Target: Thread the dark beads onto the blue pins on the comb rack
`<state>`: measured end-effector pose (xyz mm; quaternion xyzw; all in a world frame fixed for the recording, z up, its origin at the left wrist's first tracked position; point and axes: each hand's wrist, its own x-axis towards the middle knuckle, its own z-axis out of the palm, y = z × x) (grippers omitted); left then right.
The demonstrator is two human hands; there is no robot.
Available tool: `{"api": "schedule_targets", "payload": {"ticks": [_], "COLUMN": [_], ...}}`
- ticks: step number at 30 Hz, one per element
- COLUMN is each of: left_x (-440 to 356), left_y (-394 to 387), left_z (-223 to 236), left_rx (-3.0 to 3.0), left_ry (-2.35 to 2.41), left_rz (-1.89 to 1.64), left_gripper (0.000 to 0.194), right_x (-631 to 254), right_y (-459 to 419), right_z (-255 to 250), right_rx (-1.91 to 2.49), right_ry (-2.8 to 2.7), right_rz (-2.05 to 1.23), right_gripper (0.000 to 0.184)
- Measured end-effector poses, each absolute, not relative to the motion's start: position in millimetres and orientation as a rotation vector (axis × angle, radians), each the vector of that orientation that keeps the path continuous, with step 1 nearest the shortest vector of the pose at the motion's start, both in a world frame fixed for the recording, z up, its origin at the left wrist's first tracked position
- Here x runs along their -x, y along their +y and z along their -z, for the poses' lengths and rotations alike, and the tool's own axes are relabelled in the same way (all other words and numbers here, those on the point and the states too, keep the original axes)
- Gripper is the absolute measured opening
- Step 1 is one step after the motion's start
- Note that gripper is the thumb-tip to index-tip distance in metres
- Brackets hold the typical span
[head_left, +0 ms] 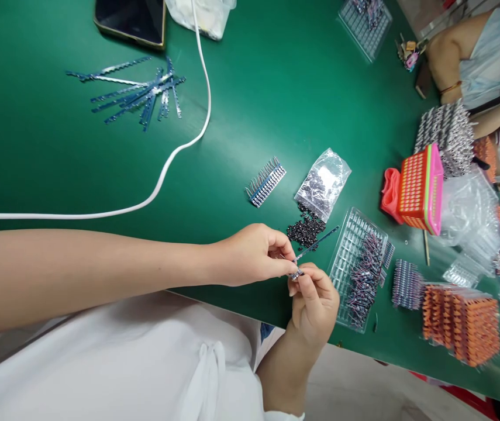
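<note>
My left hand (254, 254) reaches in from the left, thumb and forefinger closed in a pinch. My right hand (315, 298) meets it fingertip to fingertip, also pinching. Between them is a small strip of electronic parts (296, 273), mostly covered by the fingers. A thin dark-blue strip (322, 240) sticks out from the fingertips toward the upper right. Just beyond lies a pile of small black beads (306, 229), spilling by a clear plastic bag (323, 181). A strip of leaded parts (265, 182) lies farther left.
Close to my right hand is a clear tray (341, 263) with many leaded parts. Orange stacks (460, 321) and a red basket (416, 187) stand at the right. Blue strips (140, 93), a white cable (162, 175) and a phone (131, 20) lie left. Another person sits at upper right.
</note>
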<state>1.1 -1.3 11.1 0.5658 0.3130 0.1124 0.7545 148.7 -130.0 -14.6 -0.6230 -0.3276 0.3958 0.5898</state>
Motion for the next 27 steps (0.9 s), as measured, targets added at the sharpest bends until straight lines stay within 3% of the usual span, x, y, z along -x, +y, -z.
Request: {"api": "schedule_targets", "payload": {"ticks": [27], "left_x": [-1.0], "left_y": [-4.3], "left_z": [-10.1], "left_rx": [-1.223], "left_ry": [0.684], "left_rz": [-0.265], "left_gripper": [0.013], "right_x": [-147.3], "right_y": [-129.4], "right_z": [12.6], "right_rx": [1.499], "right_ry": [-0.782], "right_rz": [-0.901], "right_gripper": [0.008]}}
